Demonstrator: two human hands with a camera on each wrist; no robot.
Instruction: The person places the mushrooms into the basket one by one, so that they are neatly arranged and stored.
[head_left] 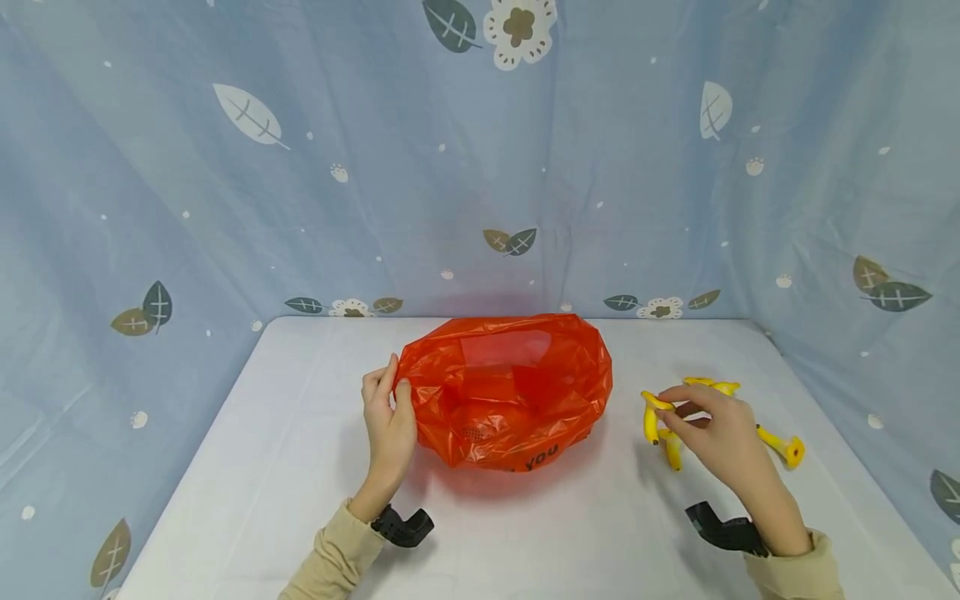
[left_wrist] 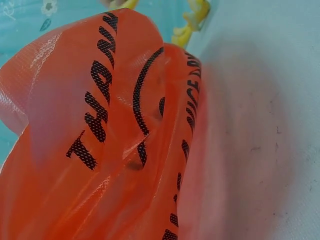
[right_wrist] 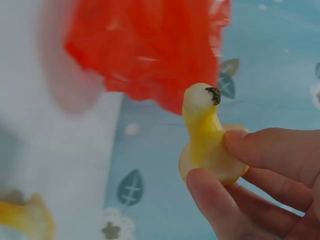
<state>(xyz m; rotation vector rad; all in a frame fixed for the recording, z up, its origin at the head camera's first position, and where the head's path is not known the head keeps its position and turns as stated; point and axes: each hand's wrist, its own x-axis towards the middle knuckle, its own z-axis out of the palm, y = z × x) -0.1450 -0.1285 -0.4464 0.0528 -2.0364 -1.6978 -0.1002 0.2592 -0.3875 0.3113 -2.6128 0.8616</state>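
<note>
A red plastic bag stands with its mouth spread wide at the middle of the table. My left hand pinches the bag's left rim between thumb and fingers; in the left wrist view the printed bag side fills much of the picture and hides that hand. To the right of the bag, my right hand holds a yellow mushroom by its cap, stem hanging down. The right wrist view shows thumb and fingertips on the pale cap of this mushroom, with a dark spot at the stem end.
Below and around the right hand lie more yellow mushrooms: one nearer the bag, some behind, and one at the right. A white cloth covers the table. Blue patterned curtain hangs behind and at both sides.
</note>
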